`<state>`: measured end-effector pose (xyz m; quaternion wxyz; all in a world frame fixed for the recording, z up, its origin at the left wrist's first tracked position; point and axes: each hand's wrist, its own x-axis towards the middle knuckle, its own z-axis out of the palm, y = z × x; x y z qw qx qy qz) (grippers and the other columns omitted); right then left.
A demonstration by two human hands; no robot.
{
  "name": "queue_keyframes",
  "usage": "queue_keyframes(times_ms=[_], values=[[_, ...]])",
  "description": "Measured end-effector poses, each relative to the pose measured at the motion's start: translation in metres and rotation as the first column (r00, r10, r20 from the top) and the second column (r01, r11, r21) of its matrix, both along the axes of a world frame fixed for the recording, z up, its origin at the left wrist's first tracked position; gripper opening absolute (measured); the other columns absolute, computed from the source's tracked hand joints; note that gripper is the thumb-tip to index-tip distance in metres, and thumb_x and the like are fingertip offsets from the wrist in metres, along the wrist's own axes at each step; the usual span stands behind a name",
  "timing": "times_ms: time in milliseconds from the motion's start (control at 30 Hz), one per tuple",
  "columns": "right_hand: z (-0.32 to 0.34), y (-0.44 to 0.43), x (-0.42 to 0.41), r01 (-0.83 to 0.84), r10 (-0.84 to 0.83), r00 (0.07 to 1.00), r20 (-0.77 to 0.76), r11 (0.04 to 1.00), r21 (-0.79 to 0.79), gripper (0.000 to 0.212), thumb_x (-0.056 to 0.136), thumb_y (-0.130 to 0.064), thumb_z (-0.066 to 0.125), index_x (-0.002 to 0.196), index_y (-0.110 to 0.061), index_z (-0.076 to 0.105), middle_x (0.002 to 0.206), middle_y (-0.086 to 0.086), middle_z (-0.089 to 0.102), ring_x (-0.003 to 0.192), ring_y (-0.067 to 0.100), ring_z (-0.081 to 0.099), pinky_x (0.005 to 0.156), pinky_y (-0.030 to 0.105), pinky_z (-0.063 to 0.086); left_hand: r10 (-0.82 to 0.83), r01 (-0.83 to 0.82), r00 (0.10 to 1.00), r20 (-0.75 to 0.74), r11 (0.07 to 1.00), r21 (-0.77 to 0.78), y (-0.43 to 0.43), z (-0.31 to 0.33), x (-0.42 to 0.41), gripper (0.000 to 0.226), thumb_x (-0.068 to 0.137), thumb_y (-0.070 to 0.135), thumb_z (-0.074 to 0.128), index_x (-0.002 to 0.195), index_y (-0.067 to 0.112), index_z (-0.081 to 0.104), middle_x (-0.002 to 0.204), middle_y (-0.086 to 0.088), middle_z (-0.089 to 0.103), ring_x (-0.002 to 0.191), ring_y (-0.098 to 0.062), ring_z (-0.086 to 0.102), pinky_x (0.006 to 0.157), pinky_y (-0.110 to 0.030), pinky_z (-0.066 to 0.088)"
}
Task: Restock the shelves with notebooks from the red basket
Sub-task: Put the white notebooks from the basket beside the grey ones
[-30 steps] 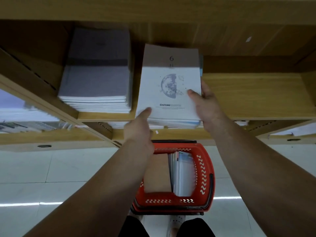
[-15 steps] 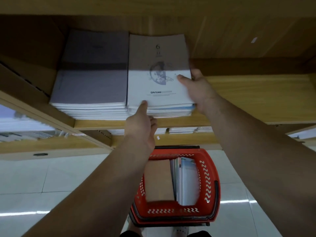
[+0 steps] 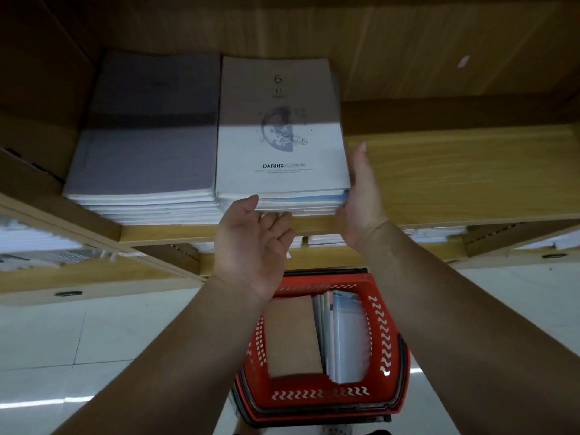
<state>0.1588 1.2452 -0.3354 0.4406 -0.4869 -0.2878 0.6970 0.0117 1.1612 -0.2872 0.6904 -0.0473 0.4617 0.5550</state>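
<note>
White stack of notebooks (image 3: 281, 171) lying flat on the wooden shelf (image 3: 455, 171), top cover printed with a moon drawing and the word DARING. Just left of that stack, touching it edge to edge, a grey stack (image 3: 147, 152) of about the same height. Right of the white stack, bare shelf board.

Left hand (image 3: 251, 243) at the front edge of the white stack, palm turned up and toward the shelf, fingers (image 3: 276, 222) loosely spread and half curled, thumb tip touching the lower notebooks' front edge; nothing gripped. Right hand (image 3: 361, 196) flat against the right side of the white stack, fingers straight and together, pressing the edges rather than clasping anything.

Below the white stack, on the pale tiled floor (image 3: 62, 340), the red basket (image 3: 386, 350), directly under the two forearms. Inside the basket, a brown-covered notebook (image 3: 293, 337) on the left and several pale notebooks (image 3: 345, 337) standing on edge on the right. Lower shelves below the white stack also carrying pale stacks, blurred.
</note>
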Motion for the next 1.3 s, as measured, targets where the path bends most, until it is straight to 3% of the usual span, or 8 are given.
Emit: queue_keyframes(times_ms=[200,300,467,567,700,867,1133,1300], values=[[0.001,0.007,0.009,-0.159,0.163,0.979,0.124,0.986,-0.041,0.068,0.092,-0.075,0.052,0.149,-0.037,0.054,0.135,-0.008,0.071,0.131,0.018,0.062,0.124,0.048,0.033,-0.100,0.100,0.992,-0.082,0.995,-0.004,0.002,0.004,0.002,0.067,0.107,0.029,0.037,0.163,0.005,0.010,0.165,-0.023,0.027,0.148,-0.035,0.038,0.123,-0.048,0.029],[0.010,0.017,0.012,-0.130,0.127,0.983,0.130,0.991,0.016,0.063,0.097,-0.058,0.061,0.155,-0.044,0.042,0.135,-0.012,0.067,0.127,0.017,0.063,0.116,0.047,0.044,-0.279,0.264,0.890,-0.361,0.960,-0.092,-0.008,0.010,0.001,0.048,0.110,0.028,0.038,0.153,0.009,0.042,0.148,-0.014,0.053,0.135,-0.031,0.055,0.118,-0.046,0.038],[0.020,0.032,0.013,-0.153,0.143,0.978,0.149,0.987,0.057,0.025,0.107,-0.030,0.054,0.131,-0.036,0.058,0.106,-0.015,0.079,0.110,0.014,0.070,0.101,0.038,0.053,-0.055,0.426,0.046,-0.997,0.904,-0.030,-0.025,0.015,-0.011,0.013,0.091,0.020,0.072,0.103,0.016,0.074,0.086,0.002,0.074,0.075,-0.015,0.072,0.078,-0.034,0.060],[0.023,0.039,0.017,-0.236,0.207,0.940,0.272,0.969,0.078,0.020,0.108,-0.028,0.052,0.125,-0.032,0.060,0.113,-0.010,0.076,0.111,0.013,0.068,0.093,0.031,0.049,0.262,0.562,-0.388,-0.883,0.827,-0.002,-0.008,0.015,-0.027,0.043,0.081,0.023,0.079,0.122,0.013,0.071,0.108,-0.009,0.069,0.094,-0.027,0.065,0.086,-0.036,0.053],[0.033,0.055,0.013,-0.151,0.113,0.930,0.351,0.985,0.082,0.035,0.098,-0.045,0.060,0.124,-0.022,0.068,0.115,0.003,0.078,0.114,0.025,0.072,0.110,0.048,0.050,0.143,0.540,-0.754,-0.641,0.691,-0.480,0.029,0.014,-0.040,0.086,0.085,0.053,0.074,0.158,0.025,0.037,0.156,-0.010,0.044,0.144,-0.035,0.038,0.117,-0.052,0.029],[0.034,0.066,-0.003,-0.062,0.047,0.942,0.332,0.997,0.035,0.025,0.103,-0.030,0.062,0.112,-0.009,0.072,0.075,0.001,0.080,0.065,0.016,0.076,0.059,0.026,0.056,0.145,0.453,-0.876,-0.461,0.579,-0.678,0.053,0.008,-0.051,0.087,0.095,0.070,0.041,0.164,0.035,0.000,0.173,-0.005,0.005,0.159,-0.027,0.005,0.127,-0.054,0.009],[0.043,0.043,-0.002,-0.061,0.056,0.961,0.270,0.998,0.009,0.046,0.106,-0.052,0.048,0.130,-0.017,0.068,0.110,0.008,0.080,0.100,0.028,0.078,0.094,0.046,0.061,0.164,0.444,-0.881,-0.443,0.611,-0.655,0.046,0.004,-0.048,0.080,0.099,0.065,0.037,0.164,0.033,0.001,0.173,-0.005,0.007,0.159,-0.027,0.005,0.126,-0.056,0.010],[0.004,-0.027,0.019,-0.159,0.059,0.917,0.394,0.961,0.228,0.116,0.079,-0.051,0.085,0.165,-0.041,0.008,0.166,-0.009,0.038,0.140,0.007,0.050,0.111,0.034,0.048,0.168,0.404,-0.905,-0.391,0.624,-0.668,0.038,0.000,-0.049,0.100,0.091,0.066,0.057,0.164,0.030,-0.001,0.172,-0.011,0.004,0.159,-0.031,0.005,0.126,-0.057,0.009]])
